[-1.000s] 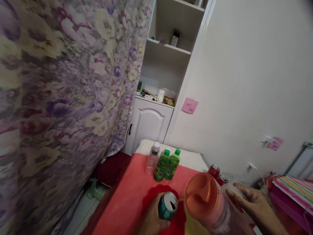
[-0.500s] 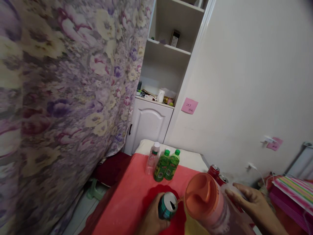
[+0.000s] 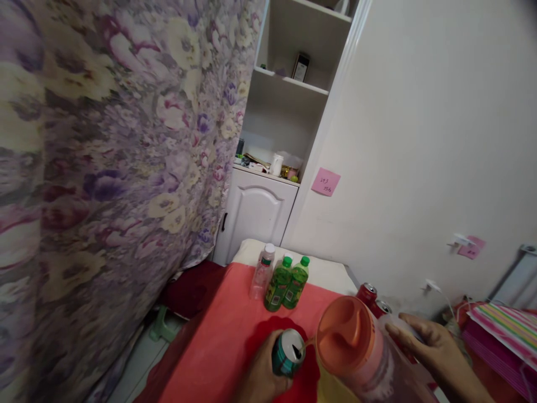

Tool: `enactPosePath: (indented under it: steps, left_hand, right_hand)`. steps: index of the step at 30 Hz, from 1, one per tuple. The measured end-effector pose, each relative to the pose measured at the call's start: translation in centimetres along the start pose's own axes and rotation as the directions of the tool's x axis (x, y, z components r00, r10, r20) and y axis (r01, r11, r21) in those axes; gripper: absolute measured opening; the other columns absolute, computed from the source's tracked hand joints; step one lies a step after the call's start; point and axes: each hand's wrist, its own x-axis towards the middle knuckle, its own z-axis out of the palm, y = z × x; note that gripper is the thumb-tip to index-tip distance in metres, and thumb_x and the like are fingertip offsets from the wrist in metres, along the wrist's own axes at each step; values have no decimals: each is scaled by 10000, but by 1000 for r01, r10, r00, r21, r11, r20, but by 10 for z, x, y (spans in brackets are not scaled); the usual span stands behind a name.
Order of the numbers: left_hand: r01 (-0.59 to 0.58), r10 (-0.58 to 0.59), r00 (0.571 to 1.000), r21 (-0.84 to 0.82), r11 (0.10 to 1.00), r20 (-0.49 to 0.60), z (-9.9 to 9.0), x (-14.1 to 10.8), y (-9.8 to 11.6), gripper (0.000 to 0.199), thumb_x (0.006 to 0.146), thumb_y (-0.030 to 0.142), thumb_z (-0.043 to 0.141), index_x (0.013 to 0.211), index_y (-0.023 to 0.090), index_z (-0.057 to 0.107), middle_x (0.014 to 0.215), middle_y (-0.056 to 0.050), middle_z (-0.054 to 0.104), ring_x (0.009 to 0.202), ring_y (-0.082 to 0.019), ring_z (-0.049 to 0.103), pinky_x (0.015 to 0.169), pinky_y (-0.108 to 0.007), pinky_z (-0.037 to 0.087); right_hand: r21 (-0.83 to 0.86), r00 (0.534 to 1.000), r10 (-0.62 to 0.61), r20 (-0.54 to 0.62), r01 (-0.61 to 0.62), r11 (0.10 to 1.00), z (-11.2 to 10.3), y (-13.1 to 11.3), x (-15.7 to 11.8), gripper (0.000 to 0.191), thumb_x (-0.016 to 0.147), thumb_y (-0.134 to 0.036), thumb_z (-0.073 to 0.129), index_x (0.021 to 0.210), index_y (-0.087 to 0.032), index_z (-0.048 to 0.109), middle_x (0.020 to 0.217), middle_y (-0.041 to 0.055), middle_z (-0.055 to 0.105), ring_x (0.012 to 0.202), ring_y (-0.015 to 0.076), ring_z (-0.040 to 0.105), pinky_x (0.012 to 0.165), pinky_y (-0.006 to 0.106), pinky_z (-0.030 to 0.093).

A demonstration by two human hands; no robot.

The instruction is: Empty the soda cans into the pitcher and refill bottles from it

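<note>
My left hand (image 3: 260, 371) is wrapped around a teal drink can (image 3: 282, 366), whose opened top tilts towards the right. A translucent pitcher with an orange lid (image 3: 342, 336) lies tipped over beside it, its spout facing the can. A thin stream of brownish liquid (image 3: 309, 342) runs between the spout and the can's opening. On the right, my right hand (image 3: 425, 338) grips the pitcher's pale handle (image 3: 398, 324). Beneath the can is a red scalloped mat (image 3: 309, 378), partly hidden by my left hand and the pitcher.
A clear bottle (image 3: 262, 277) and two green bottles (image 3: 277, 288) stand behind the can on the coral tablecloth (image 3: 210, 336). Red cans (image 3: 366, 294) stand behind the pitcher. A floral curtain (image 3: 126, 168) hangs left. Striped and magenta items (image 3: 503, 341) are stacked at right.
Almost nothing differs. Both hands keep their grip on the can and the pitcher, and the thin stream is there in both frames.
</note>
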Motion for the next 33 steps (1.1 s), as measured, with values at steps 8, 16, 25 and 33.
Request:
enactPosePath:
  steps: [8, 16, 25, 33]
  left_hand:
    - [-59, 59, 998, -16, 998, 20, -3, 1, -7, 667, 576, 28, 695, 1220, 177, 607, 1214, -92, 767, 1133, -311, 699, 987, -386, 540]
    - [-45, 47, 998, -57, 997, 33, -4, 0, -10, 715, 523, -31, 640, 1198, 201, 612, 1160, -47, 775, 1087, -306, 701, 935, -382, 546]
    - [-98, 98, 995, -36, 995, 3, -1, 6, -23, 664, 560, 4, 716, 1184, 214, 627, 1129, -44, 782, 1055, -307, 717, 932, -397, 555]
    - [-67, 68, 997, -31, 997, 28, -3, 0, -9, 684, 555, -5, 689, 1198, 221, 632, 1166, -37, 778, 1118, -305, 703, 963, -387, 543]
  right_hand:
    - [0, 1000, -5, 11, 5, 1000, -1, 5, 2, 448, 781, -555, 714, 576, -219, 501, 566, -67, 384, 569, 119, 358, 548, 237, 374]
    - [-8, 1000, 1, 10, -1, 1000, 0, 5, 2, 429, 777, -544, 699, 576, -224, 496, 564, -63, 376, 566, 123, 354, 544, 247, 376]
    - [19, 1000, 8, 3, -8, 1000, 3, 3, 1, 433, 760, -530, 727, 553, -217, 511, 552, -62, 393, 564, 121, 360, 548, 246, 384]
    - [11, 1000, 11, 13, -11, 1000, 3, 8, 4, 454, 754, -564, 715, 566, -222, 483, 573, -59, 359, 570, 122, 338, 523, 250, 356]
